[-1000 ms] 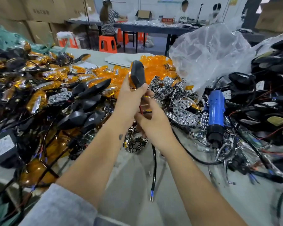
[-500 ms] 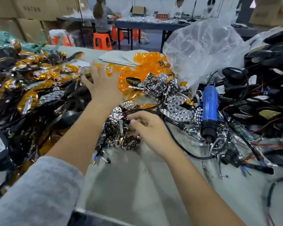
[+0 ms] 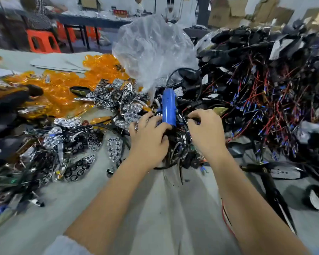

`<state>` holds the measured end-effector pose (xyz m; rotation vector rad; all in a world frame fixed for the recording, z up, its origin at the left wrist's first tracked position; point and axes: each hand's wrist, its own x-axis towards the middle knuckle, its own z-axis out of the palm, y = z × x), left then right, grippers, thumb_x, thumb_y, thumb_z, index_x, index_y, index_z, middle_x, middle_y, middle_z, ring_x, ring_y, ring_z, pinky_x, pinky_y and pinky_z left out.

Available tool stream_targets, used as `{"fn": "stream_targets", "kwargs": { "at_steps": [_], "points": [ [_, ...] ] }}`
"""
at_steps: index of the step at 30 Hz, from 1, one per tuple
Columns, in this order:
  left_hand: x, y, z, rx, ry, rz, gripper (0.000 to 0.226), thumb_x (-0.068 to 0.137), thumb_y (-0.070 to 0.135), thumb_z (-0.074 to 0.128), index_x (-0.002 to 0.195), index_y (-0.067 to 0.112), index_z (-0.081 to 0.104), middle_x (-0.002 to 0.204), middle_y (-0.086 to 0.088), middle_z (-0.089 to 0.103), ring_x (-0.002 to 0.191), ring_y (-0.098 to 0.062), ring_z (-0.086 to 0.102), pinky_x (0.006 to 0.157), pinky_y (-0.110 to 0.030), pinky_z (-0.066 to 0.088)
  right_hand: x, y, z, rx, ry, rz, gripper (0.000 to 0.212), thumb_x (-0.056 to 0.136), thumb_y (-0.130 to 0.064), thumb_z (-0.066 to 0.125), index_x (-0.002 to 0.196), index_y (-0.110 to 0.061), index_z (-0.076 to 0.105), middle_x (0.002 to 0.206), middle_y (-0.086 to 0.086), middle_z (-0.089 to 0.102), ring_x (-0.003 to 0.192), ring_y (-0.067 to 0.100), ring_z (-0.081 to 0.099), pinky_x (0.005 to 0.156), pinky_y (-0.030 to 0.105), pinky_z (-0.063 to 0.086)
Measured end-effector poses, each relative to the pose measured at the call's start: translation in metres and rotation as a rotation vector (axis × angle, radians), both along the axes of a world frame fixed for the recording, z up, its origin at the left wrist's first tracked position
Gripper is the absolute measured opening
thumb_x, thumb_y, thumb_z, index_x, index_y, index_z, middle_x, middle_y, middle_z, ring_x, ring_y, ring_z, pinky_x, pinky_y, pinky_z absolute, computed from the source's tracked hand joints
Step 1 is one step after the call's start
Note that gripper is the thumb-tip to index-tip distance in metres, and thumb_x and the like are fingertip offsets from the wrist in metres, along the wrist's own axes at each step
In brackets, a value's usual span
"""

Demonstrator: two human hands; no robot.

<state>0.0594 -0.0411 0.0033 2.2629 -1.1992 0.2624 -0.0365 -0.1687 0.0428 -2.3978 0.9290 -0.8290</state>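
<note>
A blue electric screwdriver (image 3: 168, 107) lies among tangled wires in the middle of the grey table (image 3: 155, 208). My left hand (image 3: 147, 142) curls round its dark lower end, with the index finger across the bottom of the blue body. Just to the right, my right hand (image 3: 207, 134) pinches a black wire (image 3: 191, 117) in the tangle with curled fingertips. What lies under both palms is hidden.
A big heap of black housings with red and blue wires (image 3: 265, 85) fills the right side. Behind the tool stands a clear plastic bag (image 3: 155, 46). Orange lenses (image 3: 63, 87) and chrome reflectors (image 3: 116, 100) spread to the left. People work at a far table.
The black housing held up a second ago has gone from my hands. My left hand came back from the left pile to the blue screwdriver, and my right hand shifted right onto the wires.
</note>
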Motion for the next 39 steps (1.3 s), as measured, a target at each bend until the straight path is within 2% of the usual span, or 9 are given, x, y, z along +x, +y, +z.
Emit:
{"fn": "stream_targets", "kwargs": {
  "at_steps": [6, 11, 14, 22, 27, 30, 33, 36, 39],
  "points": [
    [-0.004, -0.002, -0.013, -0.045, 0.050, -0.031, 0.038, 0.098, 0.023, 0.049, 0.133, 0.038, 0.055, 0.145, 0.011, 0.048, 0.144, -0.017, 0.022, 0.113, -0.040, 0.009, -0.014, -0.058, 0.013, -0.155, 0.170, -0.105, 0.050, 0.096, -0.008, 0.049, 0.145, -0.016, 0.044, 0.145, 0.009, 0.045, 0.131, 0.033, 0.036, 0.103, 0.041, 0.034],
    [-0.003, 0.002, -0.016, -0.042, 0.051, -0.062, 0.044, 0.096, 0.024, 0.052, 0.137, 0.041, 0.051, 0.142, 0.010, 0.050, 0.142, -0.014, 0.022, 0.111, -0.032, 0.005, -0.007, -0.077, 0.002, -0.282, 0.405, -0.183, 0.053, 0.093, -0.004, 0.055, 0.144, -0.013, 0.045, 0.139, 0.012, 0.042, 0.125, 0.037, 0.033, 0.099, 0.043, 0.038],
    [-0.001, 0.004, -0.016, -0.047, 0.074, -0.079, 0.046, 0.096, 0.025, 0.052, 0.138, 0.043, 0.049, 0.141, 0.010, 0.051, 0.141, -0.013, 0.022, 0.110, -0.029, 0.003, -0.002, -0.079, -0.005, -0.311, 0.261, -0.254, 0.031, 0.092, 0.002, 0.056, 0.122, -0.002, 0.061, 0.125, 0.016, 0.046, 0.118, 0.036, 0.035, 0.096, 0.037, 0.038],
    [0.000, 0.007, -0.016, -0.073, 0.152, -0.109, 0.046, 0.096, 0.024, 0.053, 0.136, 0.046, 0.049, 0.139, 0.013, 0.051, 0.138, -0.010, 0.023, 0.109, -0.025, 0.003, -0.007, -0.085, -0.009, -0.349, 0.231, -0.352, 0.026, 0.096, -0.015, 0.062, 0.120, -0.005, 0.058, 0.121, 0.016, 0.050, 0.111, 0.036, 0.042, 0.091, 0.040, 0.035],
    [0.001, 0.006, -0.016, -0.093, 0.174, -0.107, 0.044, 0.096, 0.025, 0.052, 0.134, 0.046, 0.051, 0.137, 0.015, 0.051, 0.135, -0.008, 0.025, 0.106, -0.023, 0.005, -0.017, -0.067, 0.000, -0.385, -0.117, -0.303, 0.026, 0.097, -0.034, 0.060, 0.112, -0.013, 0.062, 0.093, 0.001, 0.064, 0.107, 0.030, 0.050, 0.090, 0.037, 0.026],
    [0.001, 0.004, -0.014, -0.151, 0.207, -0.076, 0.037, 0.099, 0.021, 0.052, 0.131, 0.037, 0.058, 0.138, 0.013, 0.051, 0.136, -0.010, 0.026, 0.112, -0.029, 0.009, -0.015, -0.044, 0.007, -0.332, -0.314, -0.108, 0.024, 0.098, -0.034, 0.057, 0.109, -0.013, 0.061, 0.091, -0.002, 0.066, 0.086, 0.017, 0.051, 0.092, 0.041, 0.038],
    [-0.001, 0.005, -0.004, -0.367, 0.352, -0.122, 0.032, 0.102, 0.013, 0.048, 0.125, 0.026, 0.065, 0.131, 0.014, 0.054, 0.129, -0.004, 0.034, 0.115, -0.032, 0.023, -0.006, -0.016, 0.012, -0.271, -0.392, 0.078, 0.032, 0.097, -0.035, 0.053, 0.116, -0.010, 0.061, 0.102, 0.002, 0.066, 0.092, 0.025, 0.059, 0.084, 0.048, 0.048],
    [-0.005, 0.012, 0.010, -0.567, 0.586, -0.187, 0.034, 0.106, 0.014, 0.040, 0.126, 0.029, 0.064, 0.129, 0.020, 0.058, 0.122, 0.009, 0.047, 0.102, -0.010, 0.034, 0.003, -0.001, 0.010, -0.261, -0.424, 0.139, 0.027, 0.098, -0.025, 0.057, 0.118, -0.007, 0.060, 0.099, 0.009, 0.061, 0.089, 0.026, 0.055, 0.080, 0.044, 0.046],
    [-0.009, 0.010, 0.021, -0.575, 0.753, -0.313, 0.038, 0.105, 0.006, 0.039, 0.131, 0.029, 0.055, 0.134, 0.012, 0.058, 0.125, 0.003, 0.052, 0.104, -0.014, 0.039, 0.005, 0.005, 0.007, -0.263, -0.371, 0.184, 0.026, 0.095, -0.019, 0.060, 0.114, -0.002, 0.061, 0.098, 0.015, 0.061, 0.091, 0.034, 0.055, 0.080, 0.053, 0.045]
  ]
}}
